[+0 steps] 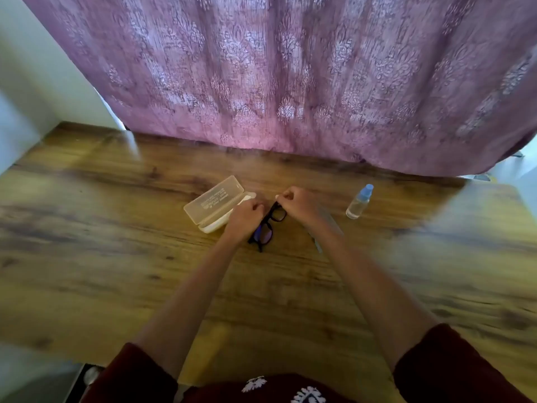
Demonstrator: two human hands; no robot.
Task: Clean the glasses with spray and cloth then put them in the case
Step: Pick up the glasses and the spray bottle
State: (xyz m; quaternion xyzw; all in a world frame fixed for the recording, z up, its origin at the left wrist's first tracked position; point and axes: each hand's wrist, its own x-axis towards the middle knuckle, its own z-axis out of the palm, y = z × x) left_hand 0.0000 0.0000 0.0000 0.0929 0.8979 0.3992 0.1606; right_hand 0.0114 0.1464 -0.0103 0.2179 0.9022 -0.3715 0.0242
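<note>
Wooden counter before purple curtain | both my hands, left and right, pinch black glasses between them | open case touching left hand | spray bottle right, apart

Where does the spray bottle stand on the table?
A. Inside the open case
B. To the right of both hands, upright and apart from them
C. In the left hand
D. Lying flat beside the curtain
B: the spray bottle stands upright on the wooden table, right of the right hand, untouched.
</note>
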